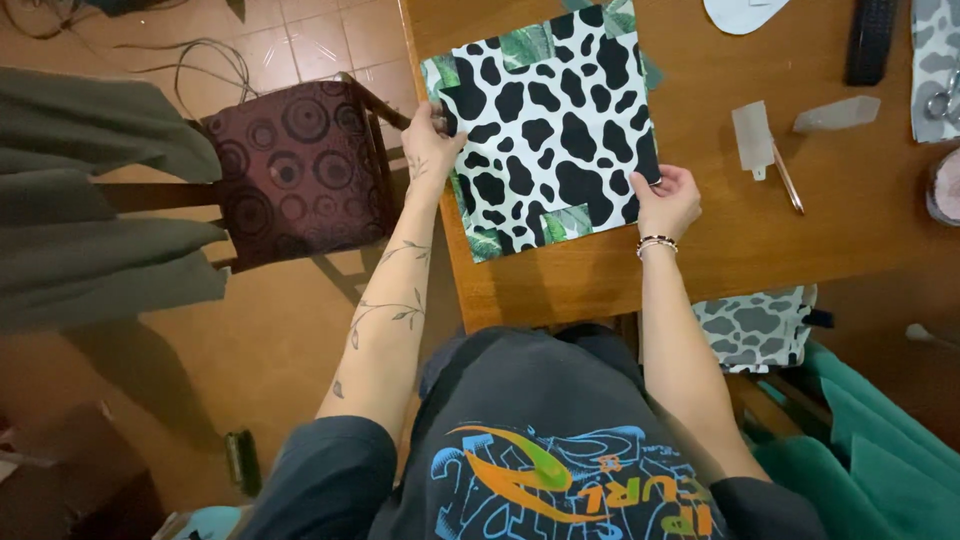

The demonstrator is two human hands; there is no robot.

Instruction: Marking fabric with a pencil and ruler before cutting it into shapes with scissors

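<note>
A square of black-and-white cow-print fabric (555, 120) lies on a wooden table (760, 250), over a green leaf-print piece (490, 242) that shows at the corners and edges. My left hand (432, 140) pinches the left edge of the stacked fabrics near the table's side. At the right edge of the cow-print square, near its lower corner, my right hand (668, 198) grips the cloth; it wears a beaded bracelet.
A clear plastic scraper (752, 138), a pen (788, 180), a translucent block (838, 114) and a black remote (871, 38) lie right of the fabric. Grey cow-print cloth (936, 60) with scissors sits far right. A patterned chair (295, 165) stands left of the table.
</note>
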